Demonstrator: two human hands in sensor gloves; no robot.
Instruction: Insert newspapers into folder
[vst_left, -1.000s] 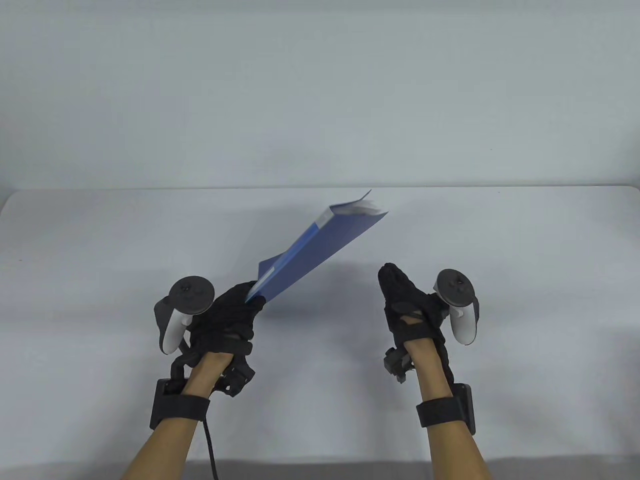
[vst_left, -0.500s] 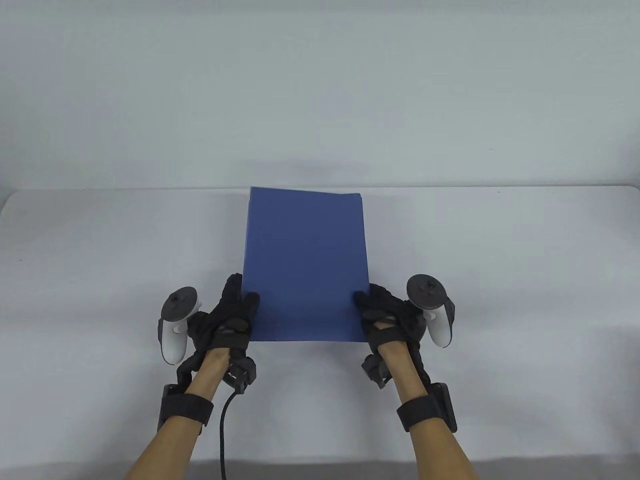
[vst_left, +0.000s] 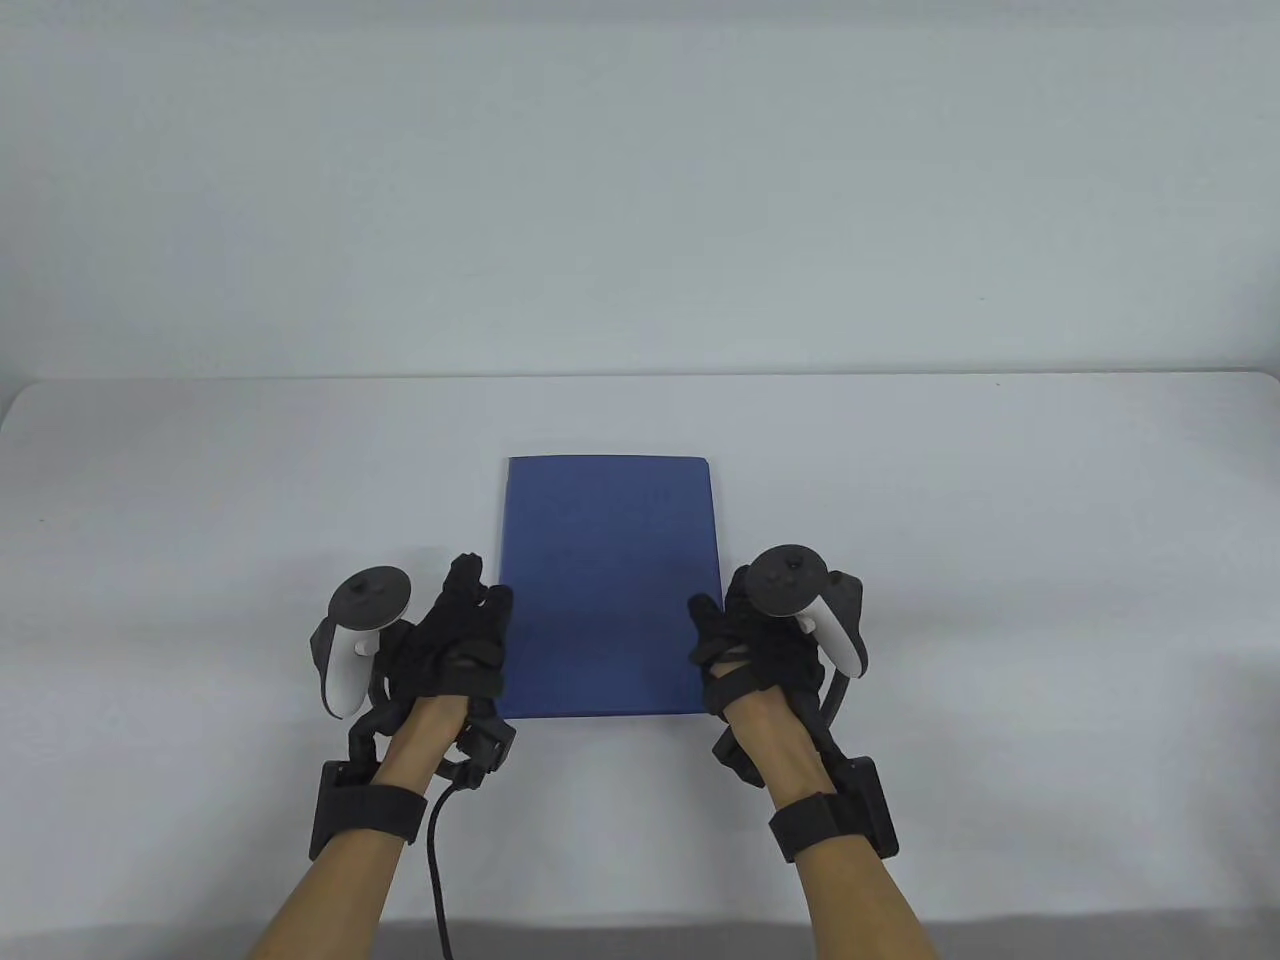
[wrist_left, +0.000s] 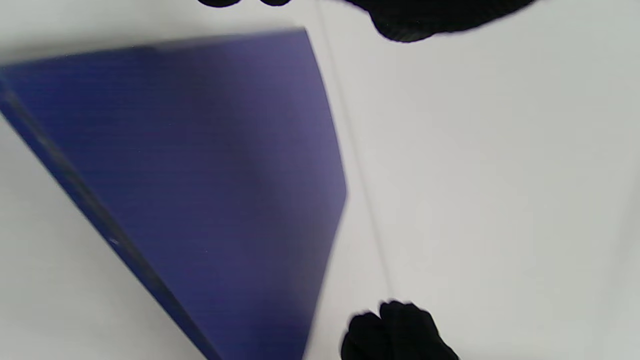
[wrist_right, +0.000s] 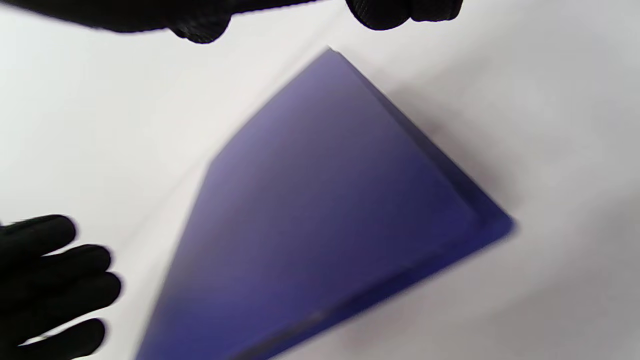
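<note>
I can't read any text, label, brand, number or sign from here. The cover of the blue folder (vst_left: 608, 585) shows plain in the table view, and in both wrist views it is blurred, with no lettering I can make out. The trackers strapped on the left hand (vst_left: 455, 650) and the right hand (vst_left: 755, 650) show no marking I can read at this size. The white tabletop (vst_left: 1000, 560) carries no print either.
</note>
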